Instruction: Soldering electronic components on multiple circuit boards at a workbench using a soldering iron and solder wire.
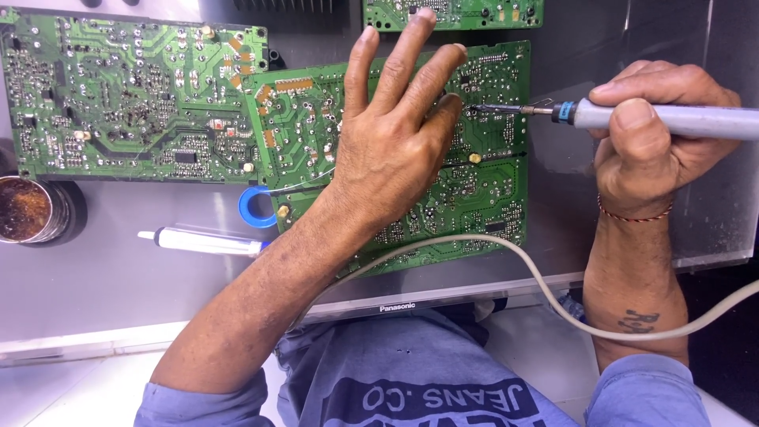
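A green circuit board (482, 190) lies solder side up in the middle of the grey surface. My left hand (395, 134) rests flat on it, fingers spread, with a thin solder wire (296, 186) running out from under the palm. My right hand (656, 134) grips a grey soldering iron (672, 119) by its handle. The iron's metal tip (486, 109) touches the board just right of my left fingertips. The iron's beige cord (553, 304) loops down across the board's lower edge toward my right forearm.
A second green board (134, 95) lies at the upper left, a third (455, 14) at the top edge. A blue solder spool (254, 207), a white and blue desoldering pump (202, 241) and a round tin of brown flux (32, 209) sit left of the board.
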